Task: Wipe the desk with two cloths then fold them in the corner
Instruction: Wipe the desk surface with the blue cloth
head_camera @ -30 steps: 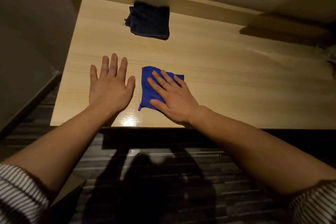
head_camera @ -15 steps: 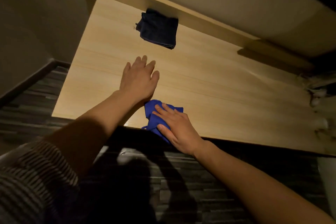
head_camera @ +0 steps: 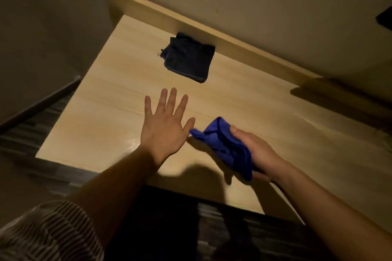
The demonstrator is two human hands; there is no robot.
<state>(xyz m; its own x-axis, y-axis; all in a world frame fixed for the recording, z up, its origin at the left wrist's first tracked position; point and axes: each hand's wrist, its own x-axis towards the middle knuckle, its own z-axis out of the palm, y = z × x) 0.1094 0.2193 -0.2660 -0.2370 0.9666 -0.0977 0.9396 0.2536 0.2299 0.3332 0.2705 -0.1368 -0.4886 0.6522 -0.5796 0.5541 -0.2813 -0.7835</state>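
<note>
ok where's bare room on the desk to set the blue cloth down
Biggest bare patch: desk right of the dark cloth, between the back ledge and the right hand gripping the blue cloth. Also the far left corner. Crowded at the front, where the left hand spreads beside it.

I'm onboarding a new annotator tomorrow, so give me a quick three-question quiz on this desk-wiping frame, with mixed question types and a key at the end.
1. True or false: the dark cloth lies folded on the desk, by its back edge.
2. Multiple choice: what is the left hand doing?
A) gripping the dark cloth
B) spread open with straight fingers, holding nothing
C) pinching a sponge
3. Fill in: the bright blue cloth is held bunched in the ___ hand.

Key: 1 true; 2 B; 3 right, as the right hand has its grip around it.
</note>
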